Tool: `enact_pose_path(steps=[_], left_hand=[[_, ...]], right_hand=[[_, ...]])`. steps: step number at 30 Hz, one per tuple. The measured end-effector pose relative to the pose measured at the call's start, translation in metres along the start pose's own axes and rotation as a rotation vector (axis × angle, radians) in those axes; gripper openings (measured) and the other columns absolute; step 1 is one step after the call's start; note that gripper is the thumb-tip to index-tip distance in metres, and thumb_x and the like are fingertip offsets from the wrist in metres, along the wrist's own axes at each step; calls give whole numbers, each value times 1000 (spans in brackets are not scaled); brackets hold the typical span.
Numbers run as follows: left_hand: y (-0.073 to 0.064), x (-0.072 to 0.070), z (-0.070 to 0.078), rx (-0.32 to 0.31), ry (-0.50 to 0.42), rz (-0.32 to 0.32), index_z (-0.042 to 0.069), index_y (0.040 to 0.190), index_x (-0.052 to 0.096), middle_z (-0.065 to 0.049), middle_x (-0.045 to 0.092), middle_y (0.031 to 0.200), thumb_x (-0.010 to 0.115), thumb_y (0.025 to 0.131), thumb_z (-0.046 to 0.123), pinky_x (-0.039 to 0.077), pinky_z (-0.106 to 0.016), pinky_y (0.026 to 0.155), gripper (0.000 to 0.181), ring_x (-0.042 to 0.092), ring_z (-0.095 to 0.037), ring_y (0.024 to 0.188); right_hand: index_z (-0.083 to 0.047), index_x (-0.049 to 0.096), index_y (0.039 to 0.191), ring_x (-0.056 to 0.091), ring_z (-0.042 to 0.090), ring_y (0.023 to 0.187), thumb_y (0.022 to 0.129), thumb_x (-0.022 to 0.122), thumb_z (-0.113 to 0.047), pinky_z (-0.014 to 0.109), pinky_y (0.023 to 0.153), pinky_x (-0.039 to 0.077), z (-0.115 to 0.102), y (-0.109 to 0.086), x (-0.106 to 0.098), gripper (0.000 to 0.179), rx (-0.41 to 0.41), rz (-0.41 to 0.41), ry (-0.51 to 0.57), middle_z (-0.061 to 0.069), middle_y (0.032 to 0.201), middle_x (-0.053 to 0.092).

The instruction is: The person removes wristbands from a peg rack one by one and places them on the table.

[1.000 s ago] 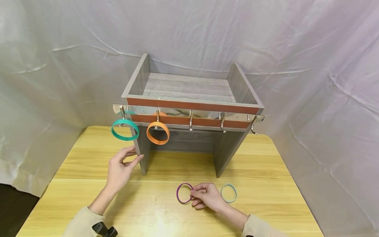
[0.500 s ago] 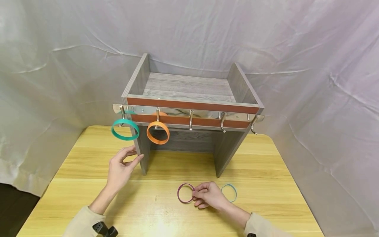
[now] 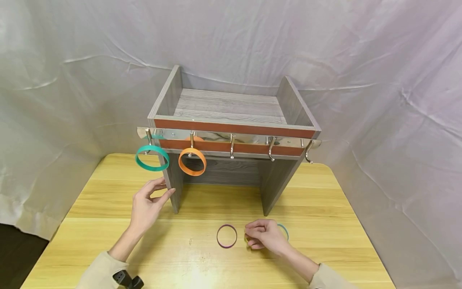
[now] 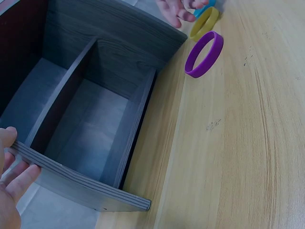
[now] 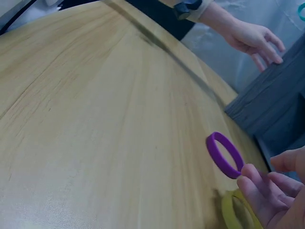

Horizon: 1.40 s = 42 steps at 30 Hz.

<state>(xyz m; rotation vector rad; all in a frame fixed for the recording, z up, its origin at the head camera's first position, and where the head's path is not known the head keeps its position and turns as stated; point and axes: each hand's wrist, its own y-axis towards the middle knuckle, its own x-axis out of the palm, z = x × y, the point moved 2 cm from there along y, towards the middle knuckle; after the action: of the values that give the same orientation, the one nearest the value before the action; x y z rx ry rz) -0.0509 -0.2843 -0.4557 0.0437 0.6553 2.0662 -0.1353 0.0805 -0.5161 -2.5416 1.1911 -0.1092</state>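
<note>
In the head view my left hand [image 3: 148,202] grips the front edge of the grey wooden shelf's left side panel [image 3: 173,200], thumb on one face and fingers on the other. My right hand [image 3: 266,236] is low over the table, beside a purple silicone wristband [image 5: 217,155] lying there. Its fingers are loosely extended, close to a yellow wristband [image 4: 206,34]; the head view mostly hides that band. A light blue wristband [image 3: 286,230] lies partly behind the right hand. On the shelf's hook rail, a teal wristband [image 3: 153,168] and an orange wristband [image 3: 193,173] hang at the left.
A metal hook rail [image 3: 214,138] runs across the shelf's front; its three right hooks carry no bands. Wooden table [image 3: 108,200] surrounds the shelf's base. Grey sheeting [image 3: 231,44] encloses the back and sides.
My right hand has let go of the purple wristband and moved right, to the yellow one. The purple band lies slightly further right than before. The left hand keeps its place.
</note>
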Motion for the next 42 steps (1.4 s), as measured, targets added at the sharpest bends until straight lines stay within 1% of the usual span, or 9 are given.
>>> enact_pose_path(steps=[5,9,14,17,25,29,35,39,42], left_hand=[[0,0,1,-5,-3,-2,0,123,74,27,67,108,79,89,-8,63,-10,72,35,68,12,99],[0,0,1,-10,-7,-1,0,123,74,26,68,108,79,89,-8,63,-10,72,36,68,12,99],[0,0,1,-6,-14,-1,-1,123,74,25,68,107,79,88,-9,63,-10,72,36,69,12,98],[0,1,0,-3,-17,-2,0,123,74,24,68,107,79,88,-10,63,-11,72,36,69,11,98],[0,1,0,5,-14,-1,0,123,74,23,68,107,78,88,-10,63,-11,72,37,69,10,98],[-1,0,0,1,-14,0,-1,123,74,24,68,107,79,88,-10,63,-10,72,37,69,10,98],[0,0,1,-1,-11,1,-1,123,74,26,68,108,79,88,-10,63,-10,72,37,68,11,98],[0,0,1,3,-8,1,0,123,74,25,67,108,79,88,-9,63,-10,71,36,68,12,98],[0,0,1,3,-11,1,0,123,74,24,68,108,79,88,-10,63,-10,71,36,69,12,98]], right_hand=[[22,54,132,77,9,79,101,70,-10,23,76,68,-4,-8,-12,47,-64,39,66,19,108,79],[22,54,131,78,9,81,102,69,-8,26,79,69,-5,-12,-18,45,-147,72,105,11,105,81],[1,69,119,79,10,82,102,68,-8,29,79,70,-10,-17,-24,19,-248,122,135,1,99,82],[-9,71,116,79,11,84,103,66,-5,32,80,70,-15,-20,-28,14,-307,135,165,-1,99,81],[15,64,123,80,13,85,103,63,2,33,77,70,-28,-27,-39,24,-437,224,189,-2,100,82],[20,60,123,80,13,84,103,62,3,34,77,70,-36,-30,-46,26,-483,283,190,-3,99,82],[8,68,117,80,12,83,102,61,6,35,77,70,-44,-32,-56,17,-553,346,217,-1,97,82],[-3,73,114,80,13,82,100,62,10,36,75,70,-48,-33,-62,22,-587,405,252,2,96,82],[-3,73,113,80,13,81,99,62,12,35,75,70,-51,-32,-66,23,-597,447,266,3,95,81]])
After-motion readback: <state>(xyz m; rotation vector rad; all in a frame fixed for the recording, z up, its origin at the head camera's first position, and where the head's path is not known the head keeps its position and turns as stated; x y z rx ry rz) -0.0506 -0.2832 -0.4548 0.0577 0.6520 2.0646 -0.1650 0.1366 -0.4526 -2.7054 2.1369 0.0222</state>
